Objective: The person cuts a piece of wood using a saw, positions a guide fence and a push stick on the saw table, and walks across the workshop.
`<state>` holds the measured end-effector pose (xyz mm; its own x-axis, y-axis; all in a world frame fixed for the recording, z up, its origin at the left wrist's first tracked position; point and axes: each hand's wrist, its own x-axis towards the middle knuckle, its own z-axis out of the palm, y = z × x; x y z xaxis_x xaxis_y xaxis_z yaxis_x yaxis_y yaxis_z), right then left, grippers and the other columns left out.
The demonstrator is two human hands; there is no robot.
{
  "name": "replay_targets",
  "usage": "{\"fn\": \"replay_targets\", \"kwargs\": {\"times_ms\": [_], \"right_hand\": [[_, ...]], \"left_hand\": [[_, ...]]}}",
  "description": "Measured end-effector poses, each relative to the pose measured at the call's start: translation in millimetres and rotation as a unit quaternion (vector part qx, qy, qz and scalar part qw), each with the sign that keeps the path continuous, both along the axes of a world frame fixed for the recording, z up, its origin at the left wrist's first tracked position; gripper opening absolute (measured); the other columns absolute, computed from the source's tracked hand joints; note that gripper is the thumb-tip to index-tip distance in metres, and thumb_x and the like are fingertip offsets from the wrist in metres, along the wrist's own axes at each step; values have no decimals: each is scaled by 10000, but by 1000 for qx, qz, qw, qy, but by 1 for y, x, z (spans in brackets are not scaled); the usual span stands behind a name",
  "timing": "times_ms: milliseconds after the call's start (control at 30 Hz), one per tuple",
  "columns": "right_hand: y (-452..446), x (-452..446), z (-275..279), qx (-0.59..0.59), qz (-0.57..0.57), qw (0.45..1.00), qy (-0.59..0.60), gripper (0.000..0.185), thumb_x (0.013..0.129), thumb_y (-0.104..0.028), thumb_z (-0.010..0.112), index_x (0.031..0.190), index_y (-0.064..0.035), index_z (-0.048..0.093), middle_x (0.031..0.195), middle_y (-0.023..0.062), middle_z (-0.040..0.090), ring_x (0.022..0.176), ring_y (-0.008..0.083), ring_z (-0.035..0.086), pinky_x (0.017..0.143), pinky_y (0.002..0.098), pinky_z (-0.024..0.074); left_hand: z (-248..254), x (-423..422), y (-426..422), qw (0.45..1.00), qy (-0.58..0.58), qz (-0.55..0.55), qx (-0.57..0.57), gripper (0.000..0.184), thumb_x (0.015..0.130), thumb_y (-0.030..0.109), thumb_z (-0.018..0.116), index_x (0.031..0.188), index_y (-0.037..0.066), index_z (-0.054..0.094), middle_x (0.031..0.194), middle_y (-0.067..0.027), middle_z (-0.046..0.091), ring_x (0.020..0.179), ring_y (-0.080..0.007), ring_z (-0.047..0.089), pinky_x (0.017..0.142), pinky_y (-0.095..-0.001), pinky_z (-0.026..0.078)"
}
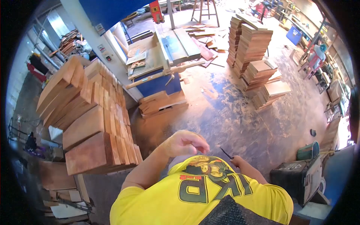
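Note:
My left hand [188, 143] hovers in front of the yellow shirt [157, 204], its fingers loosely bent and apart, and no object shows in it. Lower and to the right, my right hand [237, 161] is closed round a slim dark pen-like stick [226, 153], which points up and to the left. The exact kind of stick is too small to make out. Left of my left arm rises a big stack of cut wooden blocks [88, 150], some with curved faces.
Ahead stands a saw machine with a flat metal table [180, 47] and blue housing [108, 11]. Tall piles of boards [255, 45] and lower board piles [262, 71] stand on the dusty floor [210, 116]. A dark box [290, 180] and green bucket [308, 150] are at right. A seated person [318, 54] is farther back.

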<state>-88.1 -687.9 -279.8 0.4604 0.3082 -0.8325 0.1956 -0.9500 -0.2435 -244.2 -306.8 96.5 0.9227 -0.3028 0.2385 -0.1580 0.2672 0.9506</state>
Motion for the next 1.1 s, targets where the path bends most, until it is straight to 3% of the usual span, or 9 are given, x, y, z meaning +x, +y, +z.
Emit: {"fn": "replay_targets", "kwargs": {"times_ms": [100,233,400,467,567,600,733,933,1100], "right_hand": [[14,28,-7,-16,-20,1000,2,466,853,-359,608,1169,-17,625,893,212,686,776,345,679,691,426,545],[42,67,15,-28,-40,999,1,396,859,-296,616,1132,-9,631,890,215,681,684,317,676,587,414,545],[80,105,-8,74,-109,987,-88,399,868,-277,620,1151,4,604,876,222,676,649,322,674,548,411,529],[94,112,-11,170,-13,974,-152,415,870,-276,623,1194,-18,591,868,210,673,627,308,662,533,406,522],[143,122,64,45,-114,992,0,430,873,-280,622,1229,-41,585,886,195,670,613,283,650,523,407,516],[144,128,55,41,-112,993,0,430,873,-280,622,1229,-41,585,886,195,670,613,283,650,523,407,516],[145,158,23,5,-9,1000,16,458,877,-295,625,1265,-58,574,771,174,652,563,251,628,490,387,508],[154,240,7,9,41,998,53,412,877,-307,627,1180,-28,607,730,157,635,539,256,620,477,384,507],[163,292,59,40,113,993,3,359,880,-299,621,1097,-13,624,711,144,634,525,253,618,472,393,506]], "left_hand": [[82,49,10,978,-176,-98,-57,463,843,410,705,1029,-14,687,996,-185,677,840,-260,672,720,-333,533],[134,93,24,914,-294,-189,-206,342,874,330,693,968,1,698,889,-151,682,701,-243,665,593,-315,523],[142,130,60,888,-310,-201,-274,214,879,224,696,869,10,703,784,-106,672,594,-216,633,515,-282,495],[141,142,70,885,-326,-170,-286,160,867,177,702,834,21,708,766,-104,673,586,-211,632,510,-280,490],[141,163,87,892,-338,-142,-267,139,859,163,705,831,27,710,757,-102,670,576,-200,622,500,-277,486],[140,169,91,891,-338,-139,-270,139,859,163,705,831,27,710,757,-102,670,576,-200,622,500,-277,486],[139,180,92,903,-324,-49,-279,126,856,147,704,832,23,716,750,-109,672,584,-196,621,512,-277,496],[123,205,89,935,-304,-39,-180,252,863,235,716,920,-8,685,869,-129,684,702,-213,654,616,-306,533],[21,192,130,979,-9,201,-21,404,864,236,715,1164,-9,599,1038,-100,658,980,-162,629,876,-299,498]]}}
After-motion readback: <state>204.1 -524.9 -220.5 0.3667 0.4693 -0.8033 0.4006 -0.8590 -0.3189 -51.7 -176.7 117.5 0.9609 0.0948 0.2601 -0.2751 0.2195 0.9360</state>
